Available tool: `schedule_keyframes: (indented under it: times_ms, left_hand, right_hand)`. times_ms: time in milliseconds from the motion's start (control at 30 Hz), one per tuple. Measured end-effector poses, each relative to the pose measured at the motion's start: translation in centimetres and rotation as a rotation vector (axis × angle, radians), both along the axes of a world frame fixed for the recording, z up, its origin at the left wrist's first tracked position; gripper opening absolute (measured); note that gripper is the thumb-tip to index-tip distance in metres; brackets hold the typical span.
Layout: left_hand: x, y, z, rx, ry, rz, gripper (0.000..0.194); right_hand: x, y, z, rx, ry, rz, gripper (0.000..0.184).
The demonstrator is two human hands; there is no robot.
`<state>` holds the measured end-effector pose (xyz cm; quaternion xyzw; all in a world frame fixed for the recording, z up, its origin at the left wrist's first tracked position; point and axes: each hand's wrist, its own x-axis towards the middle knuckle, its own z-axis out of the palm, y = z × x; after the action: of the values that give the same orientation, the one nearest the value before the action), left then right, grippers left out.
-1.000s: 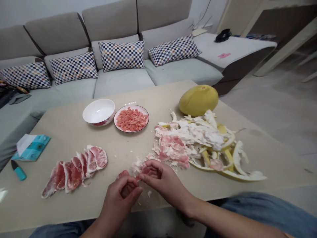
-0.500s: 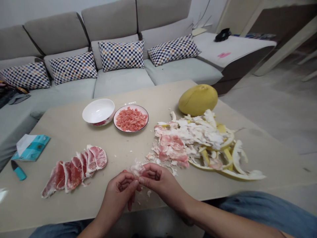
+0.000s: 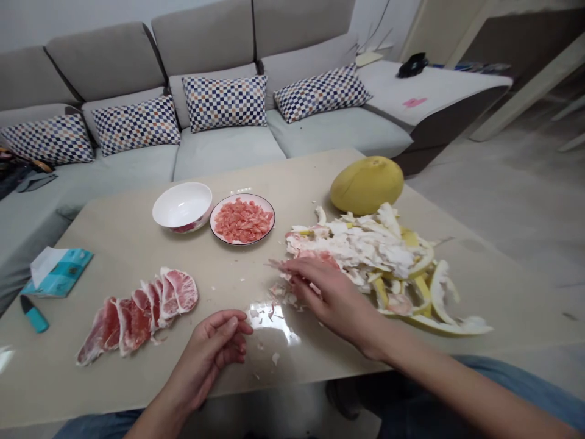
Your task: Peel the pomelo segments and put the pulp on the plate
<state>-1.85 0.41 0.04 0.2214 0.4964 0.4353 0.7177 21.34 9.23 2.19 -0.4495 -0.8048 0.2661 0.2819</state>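
Observation:
My right hand reaches over the near left edge of a heap of white pith and peel, with a thin pale strip of pomelo membrane at its fingertips. Close to the table's front edge is my left hand, its fingers loosely curled, holding nothing. To the left of it lies a row of pink pomelo segments, still edged with white skin. Peeled pink pulp is piled on a dark-rimmed plate farther back.
Beside the plate stands a white bowl. A whole yellow pomelo sits behind the peel heap. At the left are a blue tissue pack and a small teal-handled knife. Beyond the table runs a grey sofa.
My hands have parted. The right went up and right to the peel heap with membrane at its fingers; the left stayed near the front edge, loosening.

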Motion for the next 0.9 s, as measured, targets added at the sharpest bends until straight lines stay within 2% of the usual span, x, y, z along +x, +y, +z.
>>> schedule_keyframes:
  times_ms: [100,200,333,467,600,733,833,900]
  left_hand:
    - [-0.3,0.3,0.0,0.027,0.058,0.008,0.024]
    - [-0.5,0.5,0.1,0.062,0.138,0.011,0.026]
    - [-1.0,0.7,0.3,0.142,0.237,0.014,0.026]
    - [-1.9,1.1,0.6,0.174,0.353,0.022,0.027]
    - [-2.6,2.6,1.5,0.218,0.502,-0.007,0.029]
    - [-1.9,6.4,2.8,0.366,0.676,-0.093,0.033]
    - [-0.4,11.4,3.6,0.563,0.83,-0.107,0.036]
    - [0.8,15.0,3.8,0.618,0.896,-0.08,0.033]
  right_hand:
    - [1.8,1.0,0.5,0.194,-0.436,-0.077,0.029]
    - [2.8,1.4,1.1,0.201,-0.704,-0.158,0.025]
    - [3.5,1.8,1.8,0.189,-0.819,-0.272,0.026]
    - [3.9,2.3,2.3,0.089,-0.87,-0.333,0.032]
    - [4.7,2.6,2.9,0.064,-0.914,-0.304,0.015]
    - [5.3,3.0,3.4,0.189,-0.82,-0.308,0.019]
    - [5.0,3.2,3.3,0.192,-0.751,-0.293,0.019]
    - [4.6,3.0,3.0,0.173,-0.726,-0.289,0.033]
